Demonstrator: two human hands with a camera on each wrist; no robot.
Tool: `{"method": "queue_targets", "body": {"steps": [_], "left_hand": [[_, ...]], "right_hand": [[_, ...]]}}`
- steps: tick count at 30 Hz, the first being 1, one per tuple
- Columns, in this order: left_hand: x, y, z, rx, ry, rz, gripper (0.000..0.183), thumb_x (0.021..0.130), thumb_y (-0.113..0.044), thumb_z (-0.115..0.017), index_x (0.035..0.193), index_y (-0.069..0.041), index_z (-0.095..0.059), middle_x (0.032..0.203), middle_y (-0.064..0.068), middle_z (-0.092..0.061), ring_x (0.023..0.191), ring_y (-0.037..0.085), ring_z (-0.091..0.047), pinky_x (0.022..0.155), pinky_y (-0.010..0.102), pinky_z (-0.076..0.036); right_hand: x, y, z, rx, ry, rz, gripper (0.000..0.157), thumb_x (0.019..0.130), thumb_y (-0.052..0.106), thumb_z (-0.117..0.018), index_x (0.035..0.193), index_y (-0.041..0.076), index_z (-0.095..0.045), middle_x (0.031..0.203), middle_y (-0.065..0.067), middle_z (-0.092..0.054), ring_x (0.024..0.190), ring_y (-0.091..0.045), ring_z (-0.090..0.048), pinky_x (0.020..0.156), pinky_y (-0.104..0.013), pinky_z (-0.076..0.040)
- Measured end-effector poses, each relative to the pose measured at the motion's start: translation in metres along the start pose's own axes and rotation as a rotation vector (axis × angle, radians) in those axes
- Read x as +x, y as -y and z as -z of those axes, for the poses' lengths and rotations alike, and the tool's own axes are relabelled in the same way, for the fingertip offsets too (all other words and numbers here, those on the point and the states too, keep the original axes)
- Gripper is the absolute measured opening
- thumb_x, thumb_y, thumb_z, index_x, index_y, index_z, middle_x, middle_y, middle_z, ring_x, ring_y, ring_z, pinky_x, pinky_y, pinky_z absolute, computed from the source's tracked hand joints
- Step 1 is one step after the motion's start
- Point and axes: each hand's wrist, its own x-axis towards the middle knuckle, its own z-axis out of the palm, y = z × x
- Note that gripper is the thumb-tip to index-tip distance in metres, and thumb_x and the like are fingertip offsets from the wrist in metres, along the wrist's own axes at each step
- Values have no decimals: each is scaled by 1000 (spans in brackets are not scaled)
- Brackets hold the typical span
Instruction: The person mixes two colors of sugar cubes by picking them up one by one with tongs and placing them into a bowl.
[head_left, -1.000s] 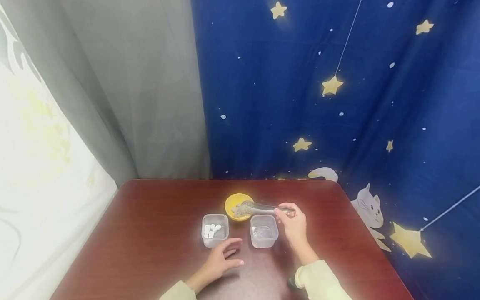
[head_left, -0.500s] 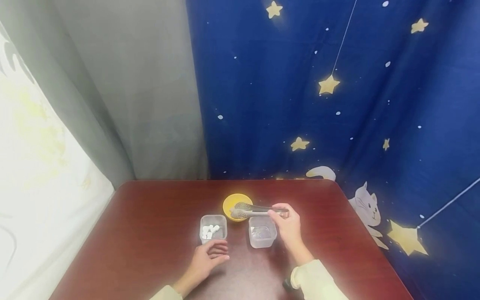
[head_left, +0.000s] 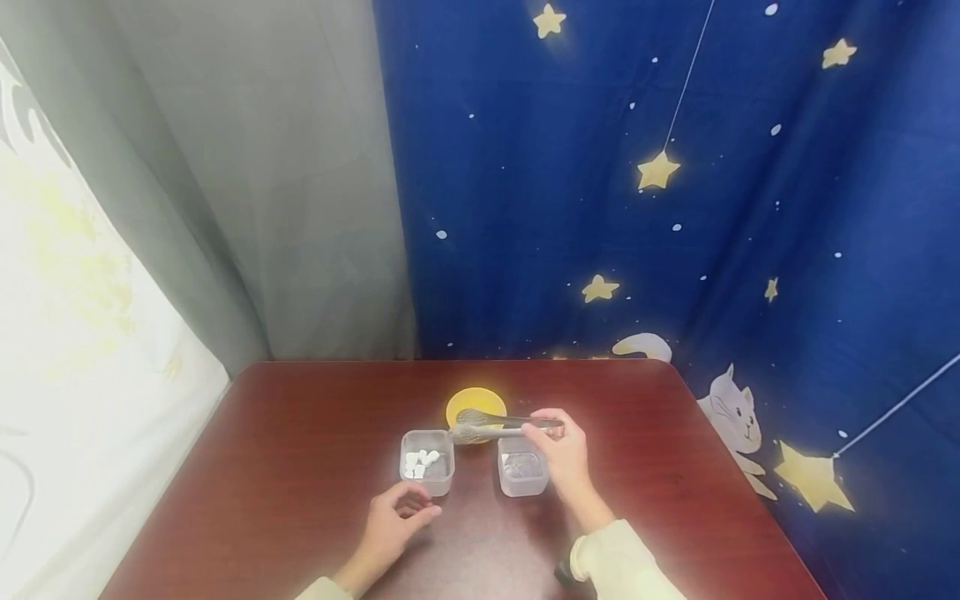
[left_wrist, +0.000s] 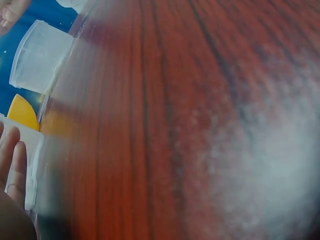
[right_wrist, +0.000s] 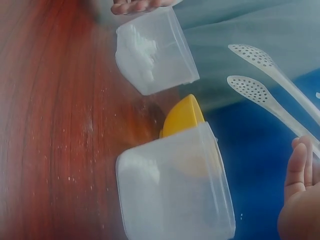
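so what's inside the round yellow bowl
Bare yellow wall shows inside the far part of the round yellow bowl. In the head view, perforated silver metal tongs cover much of the near part, so anything behind them is hidden; wrist views show only the bowl's outside.

A grey curtain (head_left: 277,183) hangs beside a blue starry curtain (head_left: 720,250) behind the table (head_left: 480,542).

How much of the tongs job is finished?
Done: the tongs are off the table, gripped by the right hand. In hand: they're held near the yellow bowl, tips apart, nothing visible between them. Still to do, perhaps: moving the white pieces lying in the left tub.
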Motion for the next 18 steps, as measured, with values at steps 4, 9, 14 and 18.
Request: {"method": "queue_targets", "body": {"steps": [4,9,14,18], "left_hand": [[0,12,0,4,-74,-38,24,69,3,-83,84,2,-64,73,6,-66,62,20,-63,57,33,-55],[2,37,3,11,-156,-60,26,68,1,-85,85,-2,-65,73,2,-65,63,18,-63,58,30,-54],[3,46,10,-19,-203,-39,31,67,-2,-86,89,-2,-64,77,6,-65,66,15,-63,59,27,-54],[7,49,15,-11,-227,-14,36,66,-4,-88,92,-2,-63,81,10,-64,69,16,-62,59,25,-54]], "right_hand": [[-2,8,-4,-4,23,-16,23,77,8,-82,97,4,-70,67,-6,-64,60,-13,-58,54,-24,-46],[-9,32,-10,-20,55,-2,23,78,4,-80,98,-1,-69,72,-9,-66,64,-14,-60,58,-26,-49],[-14,42,-16,-43,78,-22,25,78,2,-79,99,-4,-68,72,-9,-66,65,-21,-63,60,-29,-52],[-14,40,-21,-41,113,-16,28,77,1,-78,102,-6,-66,73,-10,-67,67,-26,-65,61,-31,-54]]}}
